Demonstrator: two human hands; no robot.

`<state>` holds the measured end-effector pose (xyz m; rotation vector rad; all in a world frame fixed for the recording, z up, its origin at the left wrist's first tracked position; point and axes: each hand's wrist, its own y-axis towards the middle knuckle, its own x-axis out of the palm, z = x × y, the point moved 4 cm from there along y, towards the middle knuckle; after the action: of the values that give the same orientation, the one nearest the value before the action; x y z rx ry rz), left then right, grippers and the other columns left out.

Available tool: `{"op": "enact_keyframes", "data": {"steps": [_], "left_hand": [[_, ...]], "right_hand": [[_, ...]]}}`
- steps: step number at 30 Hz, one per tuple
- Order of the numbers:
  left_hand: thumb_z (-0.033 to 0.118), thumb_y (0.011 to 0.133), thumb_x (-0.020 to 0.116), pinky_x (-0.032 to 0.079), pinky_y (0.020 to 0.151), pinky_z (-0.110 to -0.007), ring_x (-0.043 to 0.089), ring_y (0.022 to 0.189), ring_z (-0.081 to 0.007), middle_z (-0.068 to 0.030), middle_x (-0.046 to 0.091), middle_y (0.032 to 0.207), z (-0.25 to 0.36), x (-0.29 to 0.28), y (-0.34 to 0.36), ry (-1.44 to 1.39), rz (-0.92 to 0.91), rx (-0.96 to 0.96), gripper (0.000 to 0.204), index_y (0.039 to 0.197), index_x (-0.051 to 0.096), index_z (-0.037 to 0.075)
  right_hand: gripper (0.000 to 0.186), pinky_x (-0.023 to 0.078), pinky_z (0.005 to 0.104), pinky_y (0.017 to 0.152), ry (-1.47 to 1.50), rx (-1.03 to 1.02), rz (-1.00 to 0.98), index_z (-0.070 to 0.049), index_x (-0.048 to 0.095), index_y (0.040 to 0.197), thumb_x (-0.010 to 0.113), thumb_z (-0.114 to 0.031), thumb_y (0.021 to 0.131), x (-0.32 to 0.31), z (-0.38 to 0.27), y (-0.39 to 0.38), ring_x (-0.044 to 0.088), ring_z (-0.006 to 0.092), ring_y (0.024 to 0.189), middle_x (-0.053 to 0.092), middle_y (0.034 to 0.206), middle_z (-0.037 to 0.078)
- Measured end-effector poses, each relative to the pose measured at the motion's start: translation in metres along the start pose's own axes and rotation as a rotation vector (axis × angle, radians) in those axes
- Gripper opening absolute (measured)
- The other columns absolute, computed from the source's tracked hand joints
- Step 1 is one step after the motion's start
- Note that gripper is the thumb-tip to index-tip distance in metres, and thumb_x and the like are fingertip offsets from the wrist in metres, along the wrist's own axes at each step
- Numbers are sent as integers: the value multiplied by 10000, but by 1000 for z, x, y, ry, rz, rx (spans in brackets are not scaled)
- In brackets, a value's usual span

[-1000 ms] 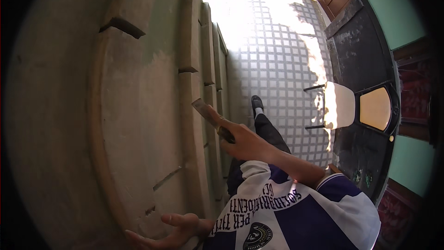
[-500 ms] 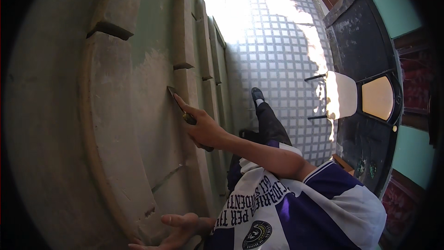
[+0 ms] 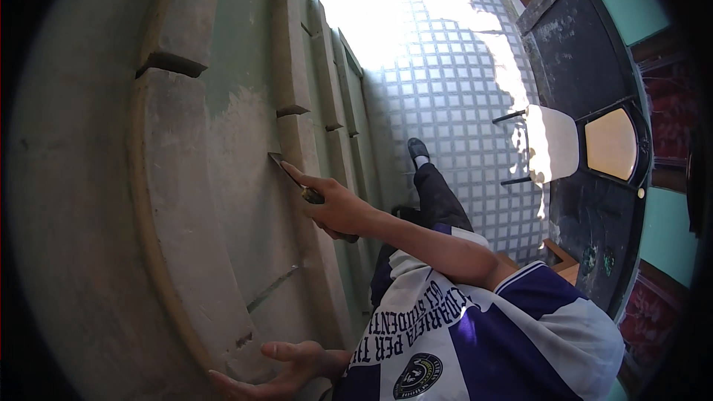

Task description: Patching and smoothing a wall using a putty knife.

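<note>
My right hand (image 3: 338,208) is closed round the dark handle of a putty knife (image 3: 310,194). The tip of its thin blade (image 3: 275,158) lies against a recessed panel (image 3: 241,163), close to a raised beige ledge (image 3: 297,148). The panel is green toward the far end, with a pale, smeared coating nearer to me. Low in the picture, my left hand (image 3: 293,371) is open with its fingers apart, nothing in it. It is beside a wide raised border (image 3: 193,252); whether it touches the border I cannot tell. A narrow slanting gap (image 3: 273,288) crosses the panel between my hands.
More raised ledges (image 3: 327,67) run alongside, with breaks in them. Tiled floor (image 3: 453,89) stretches to the right, brightly sunlit at the far end. A chair with a pale seat (image 3: 553,145) stands by a dark panel (image 3: 568,52). A brown wooden piece (image 3: 561,260) is behind my arm.
The putty knife's blade has slid slightly nearer to me along the panel, with my right hand following. My left hand remains open in nearly the same place. The whole view has shifted a little.
</note>
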<state>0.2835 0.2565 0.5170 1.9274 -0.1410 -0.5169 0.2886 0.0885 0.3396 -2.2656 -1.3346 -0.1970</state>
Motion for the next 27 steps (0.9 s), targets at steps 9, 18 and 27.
{"op": "enact_keyframes", "data": {"steps": [9, 18, 27], "left_hand": [[596, 903, 474, 293, 903, -476, 494, 1052, -307, -103, 556, 1091, 4, 3, 3, -153, 46, -144, 583, 1170, 611, 96], [571, 859, 542, 294, 889, -468, 506, 1037, -298, -73, 587, 1037, -7, 5, -3, -140, 12, -39, 504, 1064, 600, 114], [578, 867, 531, 286, 870, -468, 484, 1012, -291, -92, 563, 993, -5, 3, -7, -160, -60, -163, 479, 953, 654, 123]], "right_hand": [[902, 447, 292, 437, -27, -8, -19, -330, 185, 1549, 427, 44, 765, 4, 0, -1, 478, 119, 443, 489, 645, 44], [928, 482, 311, 464, -48, -4, -1, -361, 203, 1541, 401, 80, 749, 8, -2, -5, 500, 132, 466, 574, 783, 85], [909, 470, 322, 441, -66, -81, 33, -346, 196, 1544, 411, 68, 764, 3, 3, 1, 495, 142, 455, 526, 720, 77]]}}
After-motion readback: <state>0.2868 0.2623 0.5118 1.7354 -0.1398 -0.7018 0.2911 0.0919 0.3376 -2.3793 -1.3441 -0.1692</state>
